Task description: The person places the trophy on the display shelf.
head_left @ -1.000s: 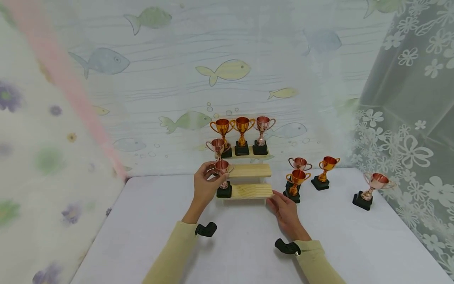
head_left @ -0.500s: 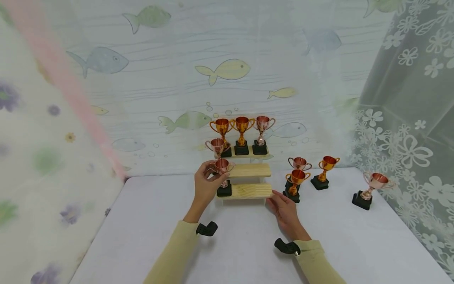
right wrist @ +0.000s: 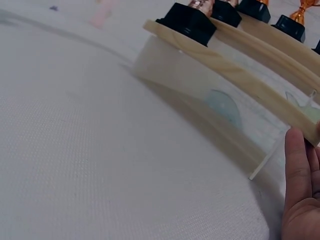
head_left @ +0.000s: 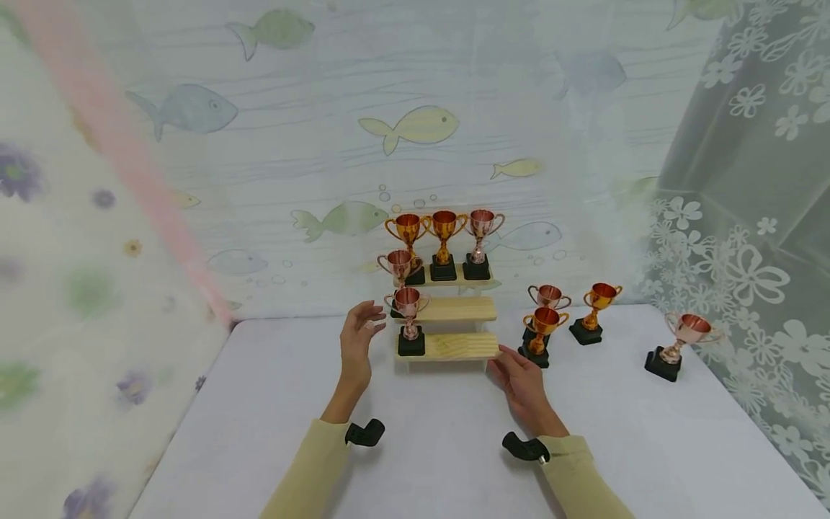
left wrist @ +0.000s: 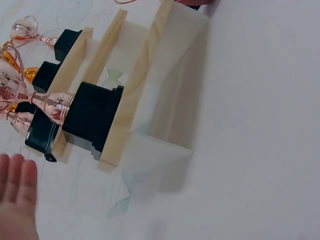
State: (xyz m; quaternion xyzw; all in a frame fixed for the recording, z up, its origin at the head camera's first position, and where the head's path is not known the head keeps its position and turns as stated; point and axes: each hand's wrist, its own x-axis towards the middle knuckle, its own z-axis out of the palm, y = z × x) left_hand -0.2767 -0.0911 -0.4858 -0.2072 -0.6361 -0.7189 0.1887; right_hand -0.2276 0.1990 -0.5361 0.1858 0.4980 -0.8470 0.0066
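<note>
My left hand (head_left: 358, 342) is just left of the stepped wooden display stand (head_left: 457, 347), fingers loosely bent and nothing in them. In the left wrist view, the left hand's fingers (left wrist: 20, 182) stand apart from the black bases. A rose-gold trophy cup (head_left: 409, 317) stands upright on the left end of the lowest step. Behind it, another rose-gold trophy (head_left: 400, 264) stands at the left of the middle step. My right hand (head_left: 524, 386) pinches the lowest step's right end; in the right wrist view, its fingertips are at the wooden board's (right wrist: 250, 90) corner.
Two gold trophies and a rose-gold trophy (head_left: 481, 241) line the top step. Right of the stand, a gold trophy (head_left: 541, 335) overlaps a rose-gold one (head_left: 550, 295). Another gold trophy (head_left: 595, 311) and a tilted-looking rose-gold trophy (head_left: 681, 346) stand farther right on the white tabletop (head_left: 441, 447).
My left hand has let go of the rose-gold trophy on the lowest step and moved left, its fingers loosening. The trophy stays there. My right hand keeps its place on the stand.
</note>
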